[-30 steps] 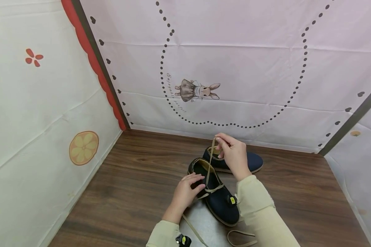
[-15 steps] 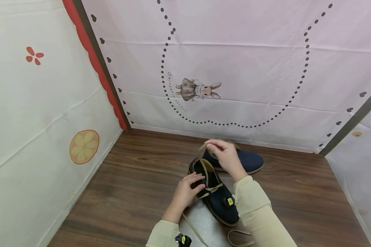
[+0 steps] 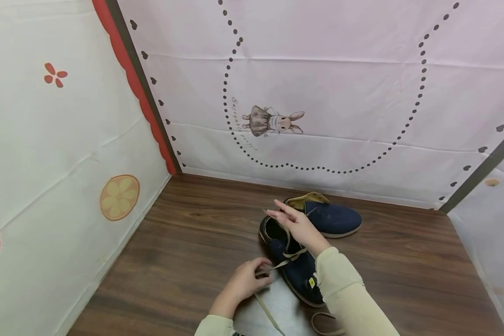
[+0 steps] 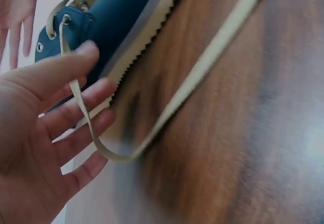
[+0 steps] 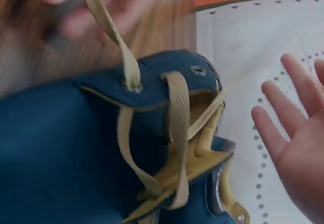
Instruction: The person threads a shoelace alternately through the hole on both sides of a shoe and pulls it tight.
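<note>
A dark blue shoe (image 3: 299,270) with tan laces lies slantwise on the wooden table, toe toward the viewer. My left hand (image 3: 245,280) is beside its left side and holds a shoelace (image 4: 76,89) between thumb and fingers. That lace runs tight from an eyelet to the hand, then hangs in a curve below the fingers. Over the shoe's opening is my right hand (image 3: 300,228), fingers spread and straight, palm bare in the right wrist view. Another stretch of lace (image 5: 178,133) crosses the opening between the flaps.
The matching blue shoe (image 3: 338,219) stands just behind, toe to the right, tongue raised. A lace loop (image 3: 327,333) and a lace length (image 3: 269,313) lie on the table (image 3: 201,224). Printed cloth walls (image 3: 340,102) enclose the back and sides.
The right hand has come down and left, opening its fingers and letting go of the lace it pinched. The left hand has left the shoe's side, moved toward the viewer and taken a lace.
</note>
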Available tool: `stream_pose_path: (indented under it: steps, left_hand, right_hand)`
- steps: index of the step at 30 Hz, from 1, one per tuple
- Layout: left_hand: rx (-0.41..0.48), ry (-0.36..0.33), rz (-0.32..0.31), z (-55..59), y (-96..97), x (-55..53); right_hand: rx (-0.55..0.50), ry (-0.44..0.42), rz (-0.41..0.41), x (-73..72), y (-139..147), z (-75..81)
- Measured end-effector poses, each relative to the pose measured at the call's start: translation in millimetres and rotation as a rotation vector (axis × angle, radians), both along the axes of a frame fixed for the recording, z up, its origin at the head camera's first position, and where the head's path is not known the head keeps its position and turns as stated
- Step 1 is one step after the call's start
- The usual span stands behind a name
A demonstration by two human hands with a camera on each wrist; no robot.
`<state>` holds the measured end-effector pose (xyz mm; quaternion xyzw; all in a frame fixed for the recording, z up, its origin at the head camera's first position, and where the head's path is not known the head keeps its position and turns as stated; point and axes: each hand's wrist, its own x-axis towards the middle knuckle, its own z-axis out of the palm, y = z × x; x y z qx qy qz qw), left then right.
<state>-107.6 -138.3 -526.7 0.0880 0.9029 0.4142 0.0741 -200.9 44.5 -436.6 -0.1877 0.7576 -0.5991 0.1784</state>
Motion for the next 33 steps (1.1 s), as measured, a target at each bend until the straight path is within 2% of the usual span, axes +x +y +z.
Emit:
stream_pose_path:
  steps: [3,5,7,10,12,17,19,20,22,24,27,33]
  left_hand:
    - [0.111,0.004,-0.03,-1.4,-4.4,2.2]
    - [0.232,0.03,-0.056,0.0,-11.2,3.1]
    - [0.377,0.029,-0.084,4.7,-20.2,3.8]
    - [0.613,0.014,-0.113,12.0,-35.0,4.1]
    - [0.807,-0.041,-0.113,19.0,-43.8,4.8]
    - [1.282,-0.019,-0.259,24.3,-57.5,3.8]
    - [1.399,0.032,-0.343,23.3,-59.6,2.3]
    - [1.432,0.057,-0.352,23.2,-60.1,1.8]
    - [1.452,0.102,-0.322,24.3,-60.8,1.0]
    - [1.45,0.146,-0.265,25.2,-61.4,0.4]
    - [1.427,0.205,-0.125,28.1,-63.7,0.8]
    - [1.443,0.349,0.1,40.2,-64.3,-1.0]
  right_hand:
    - [-0.049,0.022,0.001,1.8,11,4.8]
    - [-0.048,0.048,-0.026,5.4,19,8.6]
    - [-0.017,0.09,-0.039,9.5,27,9.2]
    - [-0.01,0.099,-0.047,16.1,39,5.1]
    - [-0.035,0.094,-0.047,19.3,46,-0.3]
    - [-0.086,0.061,-0.09,22.8,59,-9.6]
    - [-0.075,0.066,-0.11,22.9,62,-10.7]
    - [-0.073,0.065,-0.119,22.5,64,-11.8]
    - [-0.059,0.069,-0.137,21.7,67,-13.6]
    - [-0.047,0.069,-0.15,20.7,70,-16.0]
    - [-0.047,0.063,-0.154,19.1,72,-20.4]
    - [-0.033,0.056,-0.153,18.0,74,-25.5]
